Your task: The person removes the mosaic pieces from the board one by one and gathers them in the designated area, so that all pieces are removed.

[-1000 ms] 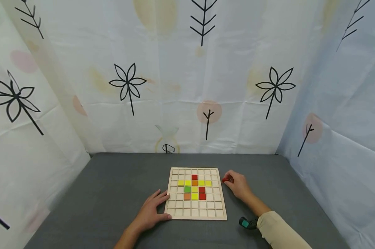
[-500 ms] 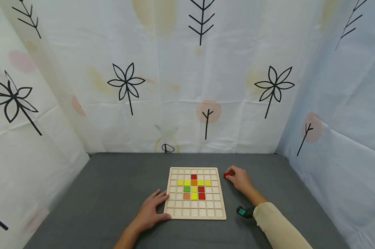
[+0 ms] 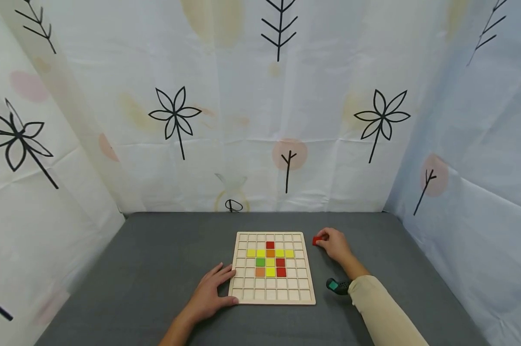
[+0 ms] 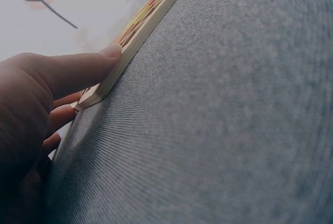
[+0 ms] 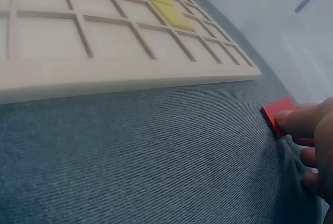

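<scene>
A square wooden grid board (image 3: pixel 304 294) lies on the grey cloth, with red, yellow, orange and green square tiles set in its middle cells. My left hand (image 3: pixel 210 294) rests at the board's left edge, its fingers extended and its thumb on the near left corner; the left wrist view shows that thumb (image 4: pixel 86 70) on the wooden rim. Just beyond the board's right side, my right hand (image 3: pixel 337 246) pinches a small red square tile (image 3: pixel 316 240). In the right wrist view the thumb lies on top of the red tile (image 5: pixel 274 113), which is low over the cloth.
A dark wrist device (image 3: pixel 339 287) sits at the right sleeve. Grey cloth (image 3: pixel 165 250) covers the table around the board. White printed fabric walls (image 3: pixel 243 105) stand behind and at both sides.
My right hand has moved slightly away from me and to the right, the red tile still pinched in its fingers. The left hand and the board have kept their places.
</scene>
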Demonstrator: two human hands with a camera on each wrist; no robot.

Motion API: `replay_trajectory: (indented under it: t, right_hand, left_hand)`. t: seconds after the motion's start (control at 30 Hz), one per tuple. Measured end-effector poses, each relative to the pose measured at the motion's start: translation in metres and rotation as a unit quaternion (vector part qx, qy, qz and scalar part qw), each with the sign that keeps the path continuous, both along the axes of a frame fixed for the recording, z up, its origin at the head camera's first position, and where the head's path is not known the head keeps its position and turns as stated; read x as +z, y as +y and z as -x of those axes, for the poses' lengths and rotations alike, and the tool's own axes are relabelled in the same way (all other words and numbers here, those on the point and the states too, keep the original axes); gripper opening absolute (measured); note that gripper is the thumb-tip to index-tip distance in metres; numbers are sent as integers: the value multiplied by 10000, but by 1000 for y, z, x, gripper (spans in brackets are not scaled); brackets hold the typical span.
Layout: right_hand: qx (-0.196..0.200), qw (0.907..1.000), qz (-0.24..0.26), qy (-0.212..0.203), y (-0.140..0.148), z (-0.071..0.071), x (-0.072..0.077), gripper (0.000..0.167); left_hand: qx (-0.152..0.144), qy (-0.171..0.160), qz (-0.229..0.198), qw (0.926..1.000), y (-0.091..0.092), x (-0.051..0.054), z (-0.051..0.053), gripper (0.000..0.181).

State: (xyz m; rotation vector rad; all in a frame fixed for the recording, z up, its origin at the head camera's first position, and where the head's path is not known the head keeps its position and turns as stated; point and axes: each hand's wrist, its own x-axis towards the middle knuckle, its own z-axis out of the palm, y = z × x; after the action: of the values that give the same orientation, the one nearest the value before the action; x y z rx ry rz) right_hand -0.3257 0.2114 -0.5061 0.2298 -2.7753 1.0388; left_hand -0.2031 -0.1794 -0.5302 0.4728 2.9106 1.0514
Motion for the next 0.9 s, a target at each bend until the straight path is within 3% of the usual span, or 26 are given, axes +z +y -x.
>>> replay_trajectory:
  t: [0.53,0.9]
  right_hand:
    - [57,9984,-165,-532,4,6,5,14]
    - [-286,9992,-134,-256,-6,1,4,18]
  left_hand:
    - [-37,-15,-26,10000,3,5,-2,78]
    - [-49,1,-59,10000,2,5,-3,78]
